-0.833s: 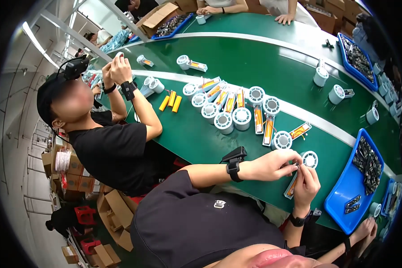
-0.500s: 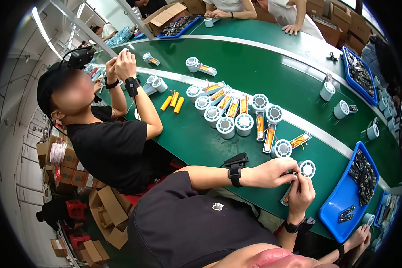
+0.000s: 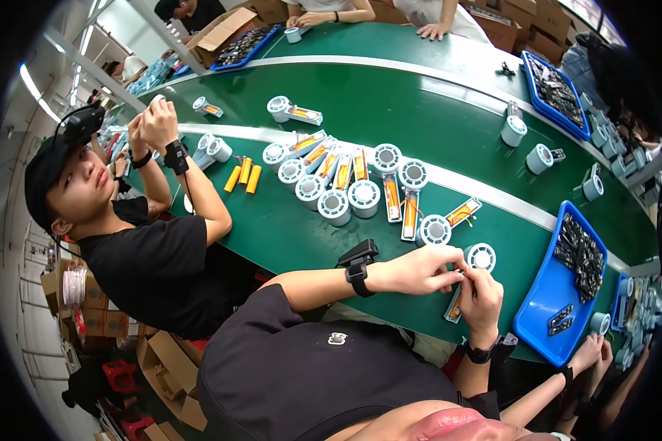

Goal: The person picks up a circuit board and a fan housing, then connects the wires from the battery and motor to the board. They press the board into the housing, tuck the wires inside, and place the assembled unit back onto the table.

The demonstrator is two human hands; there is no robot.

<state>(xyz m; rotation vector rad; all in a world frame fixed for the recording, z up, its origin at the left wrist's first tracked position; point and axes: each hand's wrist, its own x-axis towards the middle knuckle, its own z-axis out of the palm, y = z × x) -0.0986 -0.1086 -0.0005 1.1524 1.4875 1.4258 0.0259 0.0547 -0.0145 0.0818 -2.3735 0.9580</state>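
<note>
My left hand [image 3: 428, 270] and my right hand [image 3: 482, 303] meet over a light-blue handheld fan body with a round vented head [image 3: 481, 256]. Thumbs and fingertips of both hands are pinched together just below that head. Whatever small part is between them is hidden by the fingers. Beside my right hand shows the lower end of the fan's open handle [image 3: 454, 309], with an orange strip inside. Left of my hands lies another fan body [image 3: 435, 231], its handle open on an orange battery [image 3: 463, 212] with loose wires.
Several similar fan bodies [image 3: 334, 207] cluster across the green table [image 3: 272, 242]. Orange battery cells [image 3: 243, 176] lie farther left. At right, a blue tray [image 3: 541, 323] holds dark circuit boards [image 3: 585, 268]. A co-worker [image 3: 140, 250] sits at left; another person's hands [image 3: 592, 354] are at lower right.
The whole view has shifted, so the table and things on it sit farther left and higher. My hands stay pinched together at the same fan body, with only slight finger movement.
</note>
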